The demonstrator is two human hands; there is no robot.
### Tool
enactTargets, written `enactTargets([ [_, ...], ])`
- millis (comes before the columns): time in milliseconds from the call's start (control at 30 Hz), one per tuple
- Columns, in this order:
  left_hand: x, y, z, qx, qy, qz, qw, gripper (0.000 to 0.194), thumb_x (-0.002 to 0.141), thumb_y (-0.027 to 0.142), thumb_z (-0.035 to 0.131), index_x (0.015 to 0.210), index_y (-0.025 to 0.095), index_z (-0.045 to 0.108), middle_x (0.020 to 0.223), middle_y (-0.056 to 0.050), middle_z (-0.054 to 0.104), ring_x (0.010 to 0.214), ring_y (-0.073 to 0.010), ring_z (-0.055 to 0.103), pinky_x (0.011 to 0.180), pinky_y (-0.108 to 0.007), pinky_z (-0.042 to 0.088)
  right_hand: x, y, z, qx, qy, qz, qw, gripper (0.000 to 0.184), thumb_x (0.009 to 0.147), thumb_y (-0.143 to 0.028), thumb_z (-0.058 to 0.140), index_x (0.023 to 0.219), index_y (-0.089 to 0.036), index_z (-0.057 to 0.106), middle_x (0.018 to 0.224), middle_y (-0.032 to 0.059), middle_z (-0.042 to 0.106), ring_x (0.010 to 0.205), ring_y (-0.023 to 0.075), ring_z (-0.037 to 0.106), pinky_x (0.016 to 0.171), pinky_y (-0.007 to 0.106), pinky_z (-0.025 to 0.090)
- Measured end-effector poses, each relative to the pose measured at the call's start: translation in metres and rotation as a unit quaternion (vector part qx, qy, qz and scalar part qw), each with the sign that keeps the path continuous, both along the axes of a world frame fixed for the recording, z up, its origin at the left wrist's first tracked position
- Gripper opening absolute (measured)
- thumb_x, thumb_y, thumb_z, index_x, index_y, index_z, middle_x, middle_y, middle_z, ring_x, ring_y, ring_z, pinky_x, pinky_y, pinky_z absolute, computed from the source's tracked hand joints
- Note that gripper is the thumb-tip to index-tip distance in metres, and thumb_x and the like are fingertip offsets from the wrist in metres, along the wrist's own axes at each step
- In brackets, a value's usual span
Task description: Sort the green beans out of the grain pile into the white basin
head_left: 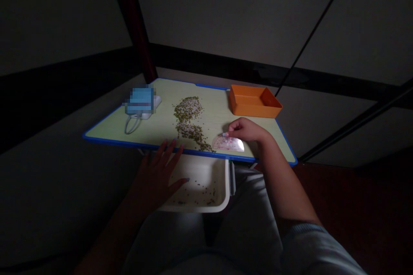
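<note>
- Beans (190,122) scattered on the table (106,126); right hand (247,130) pinches a scraper card (228,143), so keep its edge flat.
- Left hand (158,176), fingers spread, steadies the white tray (222,189) snug under the edge.

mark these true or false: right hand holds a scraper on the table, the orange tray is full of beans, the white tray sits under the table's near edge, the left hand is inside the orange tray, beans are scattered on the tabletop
1. The right hand holds a scraper on the table. True.
2. The orange tray is full of beans. False: no beans show in it.
3. The white tray sits below the table's near edge. True; a few beans lie in it.
4. The left hand is inside the orange tray. False: it rests at the white tray's left side.
5. Beans are scattered on the tabletop. True.
</note>
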State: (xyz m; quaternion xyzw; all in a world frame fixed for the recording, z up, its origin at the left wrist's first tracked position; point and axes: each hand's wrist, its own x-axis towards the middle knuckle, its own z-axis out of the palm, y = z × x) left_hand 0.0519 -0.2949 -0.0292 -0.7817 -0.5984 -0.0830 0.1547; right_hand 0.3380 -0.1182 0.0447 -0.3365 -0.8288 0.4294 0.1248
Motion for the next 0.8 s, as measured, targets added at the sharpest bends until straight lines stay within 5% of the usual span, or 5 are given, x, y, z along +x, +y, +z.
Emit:
enactTargets([
  [800,0.0034,0.0004,0.0,-0.004,-0.009,0.011,1.0,0.081,0.086,0.061,0.04,0.151,0.021,0.014,0.158,-0.012,0.02,0.145,-0.0356,0.019,0.104,-0.062,0.031,0.0032,0.0008,0.0031,-0.02,-0.029,0.035,0.999,0.032,0.075,-0.042,0.065,0.059,-0.015,0.055,0.052,-0.0068,0.044,0.053,0.0066,0.035,0.054,0.024,0.027],
])
